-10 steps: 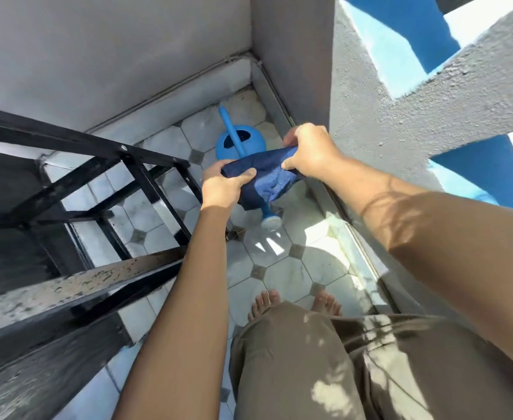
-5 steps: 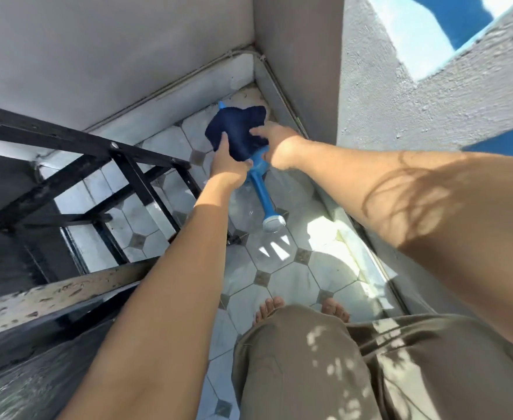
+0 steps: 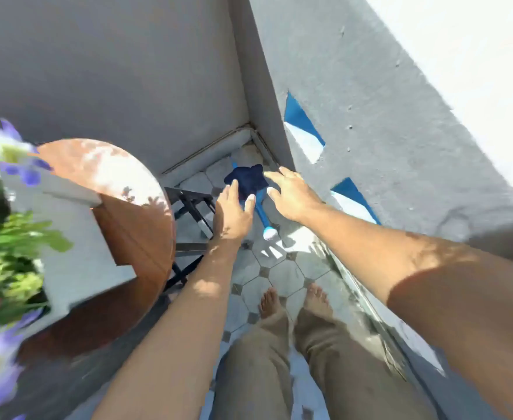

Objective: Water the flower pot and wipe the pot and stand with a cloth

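Observation:
A dark blue cloth (image 3: 247,179) lies draped over the blue watering can (image 3: 264,218) on the tiled floor in the corner; only the can's spout and white rose show. My left hand (image 3: 232,212) and my right hand (image 3: 290,194) hover above it, fingers spread, holding nothing. At the left, blurred, a white flower pot (image 3: 76,237) with green leaves and purple and red flowers (image 3: 4,237) rests on a round rust-brown top (image 3: 134,225) of the black metal stand (image 3: 193,207).
Grey walls meet in the corner behind the can. A rough grey parapet (image 3: 385,140) with blue openings runs along the right. My bare feet (image 3: 294,301) stand on the octagon-tiled floor (image 3: 267,277).
Both hands laid the cloth over the watering can and let go of it. The view has risen and swung left, bringing the pot and the stand's round top into sight.

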